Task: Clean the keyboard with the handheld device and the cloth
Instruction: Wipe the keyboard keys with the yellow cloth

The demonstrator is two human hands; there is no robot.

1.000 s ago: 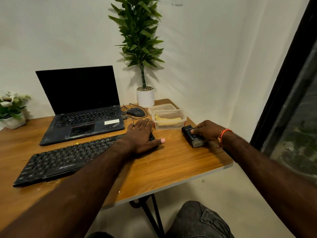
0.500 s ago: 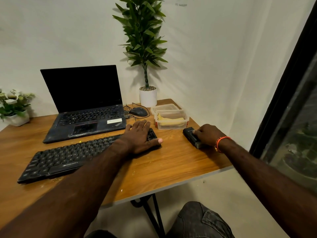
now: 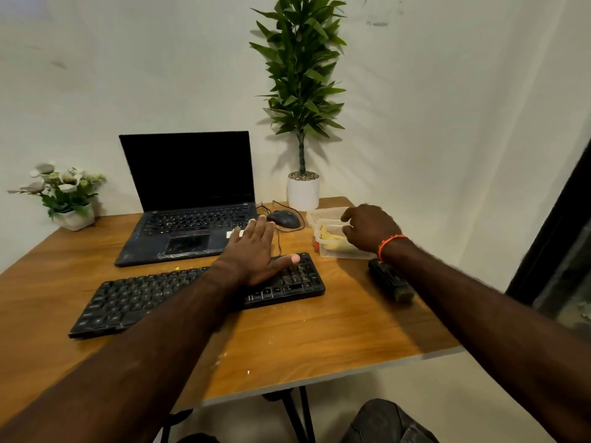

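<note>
So compared to half a second back, the right hand [image 3: 367,228] has let go of the handheld device [image 3: 390,280] and moved up over the clear plastic container [image 3: 339,251], fingers curled down into it where the yellow cloth [image 3: 331,241] sits. Can't really tell if it's actually pinching the cloth or just reaching, the hand blocks the view. The device now lies by itself on the table [image 3: 319,340], right under the right wrist and close to the table's right edge.

Left hand [image 3: 256,251] hasn't really changed, flat with fingers spread and straight, resting on the right end of the black keyboard [image 3: 134,302], fingertips pointing over toward the laptop [image 3: 188,225].

The mouse [image 3: 284,219] is between the two hands, just past the left fingertips. Potted plant [image 3: 303,190] is beyond the right hand at the far edge, small flower pot [image 3: 75,215] way off to the left of the left hand.

Room-wise, there's bare wood on the near side of the keyboard, below both forearms, running to the front edge
</note>
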